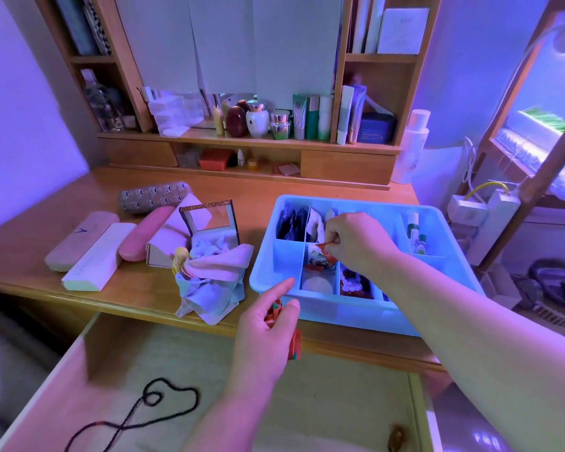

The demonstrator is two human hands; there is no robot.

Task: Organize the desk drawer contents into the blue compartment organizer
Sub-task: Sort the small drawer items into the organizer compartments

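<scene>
The blue compartment organizer point(336, 316) sits on the desk's right half, its cells holding dark sachets, small bottles and red packets. My right hand point(356, 244) reaches into it and pinches a small red-and-white packet point(320, 256) over a middle cell. My left hand point(268, 334) hovers at the organizer's front left corner, gripping several red packets point(295, 345), with the index finger stretched out. The open drawer point(209, 386) lies below, with a black bead string point(157, 406) on its floor.
On the desk's left lie several glasses cases point(92, 256), a patterned pouch point(154, 197), a small open box point(209, 230) and a bundle of cloths point(209, 285). Shelves with bottles and jars stand behind. A small brown object point(397, 437) lies in the drawer's right corner.
</scene>
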